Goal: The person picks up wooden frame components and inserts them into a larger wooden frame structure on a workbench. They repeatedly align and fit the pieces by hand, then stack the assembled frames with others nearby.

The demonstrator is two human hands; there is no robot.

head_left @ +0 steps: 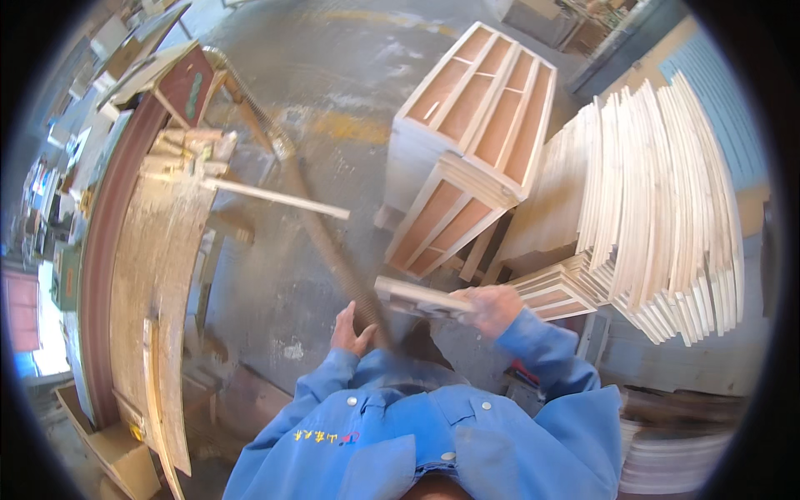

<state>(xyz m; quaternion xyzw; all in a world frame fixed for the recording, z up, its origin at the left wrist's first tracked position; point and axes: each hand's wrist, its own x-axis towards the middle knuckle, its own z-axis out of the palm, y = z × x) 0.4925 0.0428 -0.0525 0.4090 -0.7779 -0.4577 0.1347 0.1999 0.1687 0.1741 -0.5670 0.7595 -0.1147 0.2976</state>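
"What can you make out of the right hand?"

"From my remote seat, I see the right hand (493,310) pinching a pale wooden piece (417,294) at one end. The wood stretches leftward from those fingers, toward the other hand. Blur smears the knuckles, so I can't separate the fingers, and I can't tell whether I'm looking at one strip or two together."

"And the left?"

"The left hand (353,332) is spread, thumb well apart from the fingers. A ribbed hose (312,225) comes down just beside it; whether they touch, I can't tell. The hose's lower end dissolves into blur for me."

"What's around them?"

"Ahead of the right hand I have framed wooden panels (479,100), what supports them partly hidden from me. To that hand's right is a big stack of pale boards (658,200). Well left of the left hand runs a workbench (158,242). The curved wooden strip (155,392) along its near end is cut off at my lower edge."
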